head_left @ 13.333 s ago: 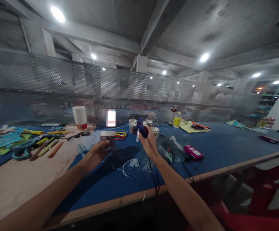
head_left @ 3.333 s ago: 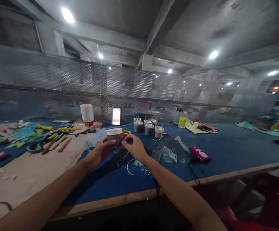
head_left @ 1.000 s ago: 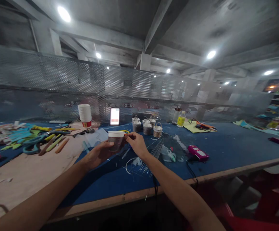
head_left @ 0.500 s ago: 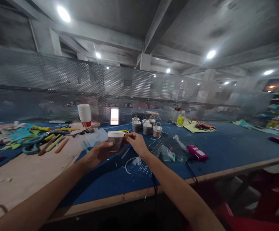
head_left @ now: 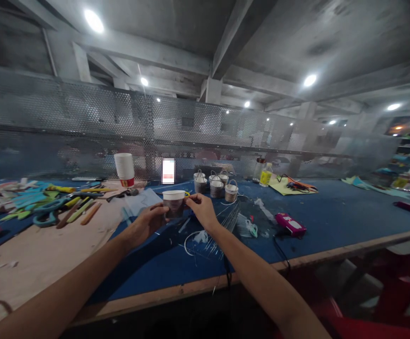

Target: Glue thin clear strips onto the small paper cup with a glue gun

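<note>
A small paper cup (head_left: 174,205) with a white rim and a dark brown wrapped side is held upright above the blue table. My left hand (head_left: 149,221) grips it from the left, thumb on the near side. At the cup's right side, the fingers of my right hand (head_left: 200,207) are pinched together; what they hold, if anything, is too small to make out. Several similar cups with wire handles, among them a front one (head_left: 231,192), stand behind my right hand. Thin wires (head_left: 222,228) lie in a loose bundle below it.
A stack of white paper cups (head_left: 124,167) stands at the back left. Scissors (head_left: 47,214) and craft strips cover the left side. A magenta device (head_left: 291,224) with a cable lies right of the wires. A perforated metal screen (head_left: 183,125) runs along the back.
The cup has shifted slightly right and turned a little in my left hand. My right hand has barely moved.
</note>
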Demonstrator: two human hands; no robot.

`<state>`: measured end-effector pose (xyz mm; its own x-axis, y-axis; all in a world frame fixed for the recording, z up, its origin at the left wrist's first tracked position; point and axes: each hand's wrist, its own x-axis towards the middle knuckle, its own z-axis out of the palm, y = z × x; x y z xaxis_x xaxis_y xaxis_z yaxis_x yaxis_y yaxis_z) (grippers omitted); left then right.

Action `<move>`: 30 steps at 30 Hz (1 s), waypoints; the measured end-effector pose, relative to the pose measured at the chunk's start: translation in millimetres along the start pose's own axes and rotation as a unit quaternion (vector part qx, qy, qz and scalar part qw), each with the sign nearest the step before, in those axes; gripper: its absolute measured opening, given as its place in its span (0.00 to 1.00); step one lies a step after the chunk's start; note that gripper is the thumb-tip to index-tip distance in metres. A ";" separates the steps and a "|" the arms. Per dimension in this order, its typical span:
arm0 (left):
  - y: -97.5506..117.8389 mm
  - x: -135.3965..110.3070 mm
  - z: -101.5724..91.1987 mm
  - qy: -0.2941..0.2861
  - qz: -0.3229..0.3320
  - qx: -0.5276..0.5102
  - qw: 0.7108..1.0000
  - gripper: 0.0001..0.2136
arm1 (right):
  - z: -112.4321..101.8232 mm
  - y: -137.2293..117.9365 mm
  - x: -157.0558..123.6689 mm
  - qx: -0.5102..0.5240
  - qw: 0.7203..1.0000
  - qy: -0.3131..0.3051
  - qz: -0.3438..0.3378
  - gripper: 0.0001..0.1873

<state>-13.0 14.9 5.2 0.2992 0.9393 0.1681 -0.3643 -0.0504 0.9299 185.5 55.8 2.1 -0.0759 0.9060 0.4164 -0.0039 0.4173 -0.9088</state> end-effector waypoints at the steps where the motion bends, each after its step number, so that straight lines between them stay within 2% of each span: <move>1: 0.3 -0.7 1.2 -0.001 -0.001 -0.003 1.000 0.15 | 0.6 -0.5 -1.0 -0.008 1.000 -0.001 -0.004 0.08; 5: -0.4 -3.2 7.0 -0.003 -0.003 -0.008 1.000 0.16 | 3.7 -2.4 -4.6 -0.038 0.999 -0.002 -0.018 0.08; 11: -5.1 -2.4 14.0 0.043 -0.009 0.040 0.998 0.25 | 7.5 -3.0 -8.0 -0.080 0.997 0.002 -0.024 0.08; 16: -3.9 -3.8 15.7 0.051 -0.007 0.034 0.998 0.27 | 8.3 -3.7 -9.9 -0.077 0.997 -0.008 -0.028 0.08; 25: -3.9 -3.3 13.6 0.042 -0.006 0.025 0.999 0.26 | 7.1 -0.7 -9.1 -0.085 0.996 -0.007 -0.033 0.09; 30: -2.4 -4.8 14.6 0.037 -0.010 0.020 0.999 0.24 | 7.6 1.0 -8.9 -0.054 0.998 -0.014 -0.023 0.09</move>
<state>-0.7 5.6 6.9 0.2398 0.9626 0.1260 -0.3226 -0.0434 0.9455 178.6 47.5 -2.7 -0.1056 0.8840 0.4555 0.1001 0.4651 -0.8796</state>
